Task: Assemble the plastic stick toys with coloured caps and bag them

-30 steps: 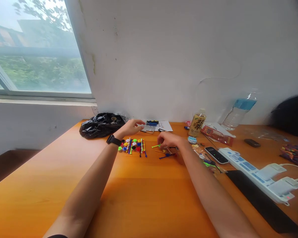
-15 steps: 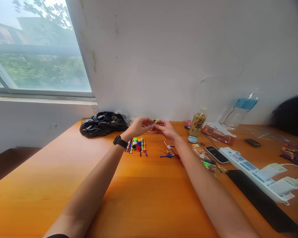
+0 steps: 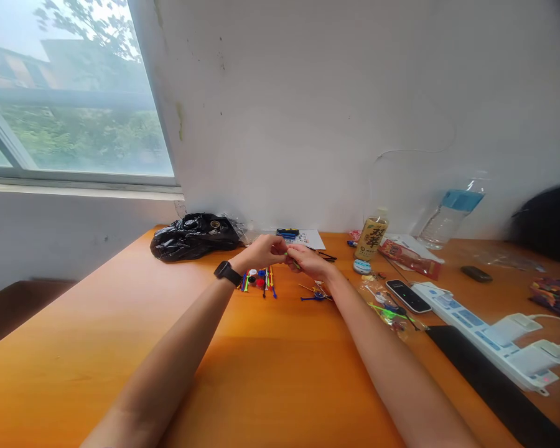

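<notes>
Above the back of the table, my left hand (image 3: 262,251) and my right hand (image 3: 309,262) meet at the fingertips, both pinched closed. Between them shows a thin green plastic piece (image 3: 297,266); most of it is covered by fingers. My left fingertips are at its far end, where a small green spot shows. Below my left hand lies a group of coloured plastic sticks (image 3: 271,284), some arrow-tipped, with small round discs (image 3: 260,282) among them. Under my right hand rests a blue arrow-tipped stick (image 3: 312,298) beside other small parts, partly hidden by my wrist.
A black plastic bag (image 3: 193,238) lies at the back left. Behind my hands is a white paper (image 3: 312,239). On the right stand a drink bottle (image 3: 371,236) and a clear bottle (image 3: 450,218), with bagged parts (image 3: 392,311), a phone-like device (image 3: 407,295) and a power strip (image 3: 476,330).
Both hands have come lower and a little nearer, uncovering the paper and dark items behind them. The green piece now sits deeper between the fingers. The view has shifted slightly.
</notes>
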`<move>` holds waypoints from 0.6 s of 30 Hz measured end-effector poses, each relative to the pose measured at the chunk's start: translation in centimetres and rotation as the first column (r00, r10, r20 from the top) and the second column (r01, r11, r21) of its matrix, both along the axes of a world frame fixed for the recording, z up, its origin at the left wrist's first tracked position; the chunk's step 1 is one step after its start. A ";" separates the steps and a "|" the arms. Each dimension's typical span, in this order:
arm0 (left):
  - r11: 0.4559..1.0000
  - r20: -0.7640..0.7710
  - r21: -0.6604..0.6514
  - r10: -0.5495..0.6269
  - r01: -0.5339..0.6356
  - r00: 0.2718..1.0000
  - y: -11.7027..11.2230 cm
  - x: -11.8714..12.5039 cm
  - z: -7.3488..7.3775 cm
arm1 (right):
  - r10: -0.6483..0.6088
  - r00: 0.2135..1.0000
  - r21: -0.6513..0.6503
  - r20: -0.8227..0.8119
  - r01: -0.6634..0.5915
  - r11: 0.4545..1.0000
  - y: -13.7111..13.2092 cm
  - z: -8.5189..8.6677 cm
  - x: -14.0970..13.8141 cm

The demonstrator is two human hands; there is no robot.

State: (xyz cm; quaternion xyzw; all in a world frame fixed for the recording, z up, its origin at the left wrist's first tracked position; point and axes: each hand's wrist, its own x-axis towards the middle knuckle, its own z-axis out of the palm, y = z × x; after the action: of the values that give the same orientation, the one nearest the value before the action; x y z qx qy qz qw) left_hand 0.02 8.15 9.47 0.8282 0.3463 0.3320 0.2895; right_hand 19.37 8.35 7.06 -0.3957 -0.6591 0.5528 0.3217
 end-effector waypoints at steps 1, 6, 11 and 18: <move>1.000 -0.016 0.010 0.010 -0.010 1.000 0.0 0.0 -0.2 | 0.004 1.000 -0.004 0.010 -0.004 1.000 0.1 -0.3 0.0; 1.000 -0.030 0.019 0.010 -0.009 1.000 0.9 -0.1 -1.7 | 0.013 0.998 0.015 0.062 -0.014 1.000 0.7 -1.4 0.2; 1.000 -0.038 -0.011 -0.004 0.004 0.999 1.7 -0.2 -3.1 | -0.041 0.978 0.061 0.206 0.029 0.998 1.3 -2.4 0.3; 0.997 -0.125 0.054 0.055 -0.049 0.991 2.0 -0.1 -4.4 | -0.260 0.821 0.219 0.508 0.169 0.961 2.4 -4.5 0.8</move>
State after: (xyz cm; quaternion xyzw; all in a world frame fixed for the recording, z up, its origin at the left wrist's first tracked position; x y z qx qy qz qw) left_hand -0.08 10.12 5.11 0.8454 0.3768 0.2951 0.2371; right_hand 20.20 10.72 2.60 -0.5772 -0.7166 0.3252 0.2181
